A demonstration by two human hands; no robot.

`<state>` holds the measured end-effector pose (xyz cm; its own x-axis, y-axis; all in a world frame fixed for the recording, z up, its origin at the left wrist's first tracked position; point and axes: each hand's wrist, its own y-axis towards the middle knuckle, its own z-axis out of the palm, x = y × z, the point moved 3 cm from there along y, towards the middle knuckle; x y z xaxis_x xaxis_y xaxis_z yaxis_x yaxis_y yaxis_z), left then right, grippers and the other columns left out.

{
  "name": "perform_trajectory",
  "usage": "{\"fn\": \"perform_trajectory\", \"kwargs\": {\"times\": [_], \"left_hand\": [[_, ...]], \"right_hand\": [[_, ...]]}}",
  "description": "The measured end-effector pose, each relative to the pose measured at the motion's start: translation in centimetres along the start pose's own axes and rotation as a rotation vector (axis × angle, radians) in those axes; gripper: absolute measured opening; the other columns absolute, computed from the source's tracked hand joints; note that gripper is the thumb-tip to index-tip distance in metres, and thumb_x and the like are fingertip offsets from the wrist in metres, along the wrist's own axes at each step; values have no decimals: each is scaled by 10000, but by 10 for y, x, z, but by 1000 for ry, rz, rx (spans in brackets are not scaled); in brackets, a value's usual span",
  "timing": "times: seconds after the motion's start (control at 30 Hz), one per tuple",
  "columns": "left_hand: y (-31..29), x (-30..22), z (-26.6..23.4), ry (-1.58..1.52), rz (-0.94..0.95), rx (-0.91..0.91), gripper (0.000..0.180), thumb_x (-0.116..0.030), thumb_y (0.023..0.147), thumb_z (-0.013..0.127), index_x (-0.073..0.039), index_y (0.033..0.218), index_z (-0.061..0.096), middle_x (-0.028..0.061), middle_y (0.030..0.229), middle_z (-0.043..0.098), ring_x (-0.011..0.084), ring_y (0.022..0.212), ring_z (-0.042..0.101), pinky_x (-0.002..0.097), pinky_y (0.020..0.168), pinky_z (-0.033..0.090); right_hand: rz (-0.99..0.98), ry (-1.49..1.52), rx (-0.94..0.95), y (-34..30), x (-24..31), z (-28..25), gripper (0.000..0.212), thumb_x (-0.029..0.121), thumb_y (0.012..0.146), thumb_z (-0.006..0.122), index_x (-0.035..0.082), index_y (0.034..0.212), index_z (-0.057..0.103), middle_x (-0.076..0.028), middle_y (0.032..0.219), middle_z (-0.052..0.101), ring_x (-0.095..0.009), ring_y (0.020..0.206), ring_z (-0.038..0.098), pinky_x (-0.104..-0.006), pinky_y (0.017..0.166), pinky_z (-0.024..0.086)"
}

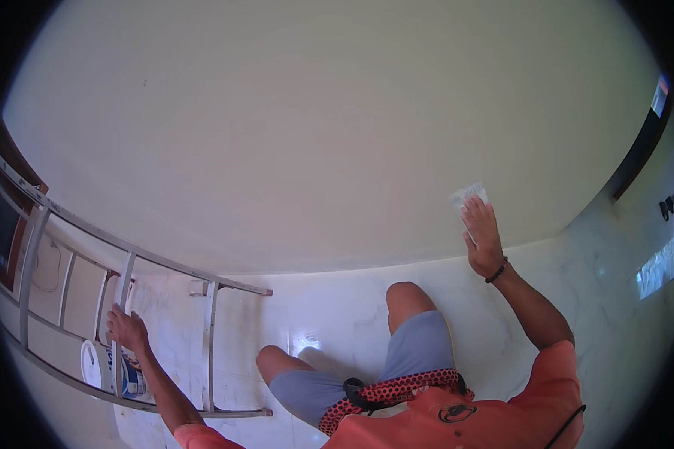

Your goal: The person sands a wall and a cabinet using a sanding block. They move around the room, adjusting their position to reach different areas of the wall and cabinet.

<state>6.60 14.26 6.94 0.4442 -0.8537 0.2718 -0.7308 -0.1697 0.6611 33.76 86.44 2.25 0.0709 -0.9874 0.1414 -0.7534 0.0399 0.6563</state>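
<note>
My right hand lies against the pale wall, low down on the right. Under its fingers is a sheet of what looks like sandpaper, its white printed back showing; the side facing the wall is hidden. At the left, my left hand is closed round a rung of the metal ladder. Behind that rung, a white paint bucket with a blue label shows between the ladder's rails.
I am low before the wall, knees bent above the marble-patterned floor. The ladder stretches along my left side. Past it, a thin cable hangs by a dark-framed opening. A dark doorway edge stands at the far right.
</note>
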Motion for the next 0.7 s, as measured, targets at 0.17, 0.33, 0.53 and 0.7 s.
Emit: {"fn": "perform_trajectory", "kwargs": {"times": [0.17, 0.33, 0.53, 0.7], "left_hand": [[-4, 5, 11, 7, -13, -31, 386, -158, 786, 681, -94, 1133, 525, 97, 1005, 565, 292, 922, 598, 444, 761, 466], [-2, 5, 12, 77, -17, 22, 454, -197, 785, 695, -94, 1183, 502, 94, 1063, 558, 286, 954, 597, 442, 768, 480], [2, 5, 26, 107, 26, 75, 536, -251, 783, 700, -73, 1231, 465, 125, 1121, 556, 320, 1003, 600, 473, 782, 503], [7, 15, 19, 125, 12, 154, 610, -266, 770, 724, -68, 1269, 436, 127, 1144, 540, 324, 1010, 597, 481, 798, 503]], "right_hand": [[-216, 127, -208, 69, 43, 5, 551, -9, 794, 599, 27, 1335, 497, -190, 1442, 438, -377, 1390, 337, -580, 1130, 186], [21, 398, -129, 7, 74, 67, 461, 54, 864, 560, 34, 1323, 525, -183, 1393, 490, -346, 1362, 389, -533, 1132, 226], [859, 570, -392, -113, -11, 105, 408, 163, 982, 445, 0, 1354, 481, -214, 1368, 507, -346, 1308, 449, -398, 1111, 310], [764, 398, -755, -75, -84, 30, 439, 156, 1003, 421, -57, 1386, 425, -195, 1437, 453, -295, 1373, 383, -364, 1126, 280]]}}
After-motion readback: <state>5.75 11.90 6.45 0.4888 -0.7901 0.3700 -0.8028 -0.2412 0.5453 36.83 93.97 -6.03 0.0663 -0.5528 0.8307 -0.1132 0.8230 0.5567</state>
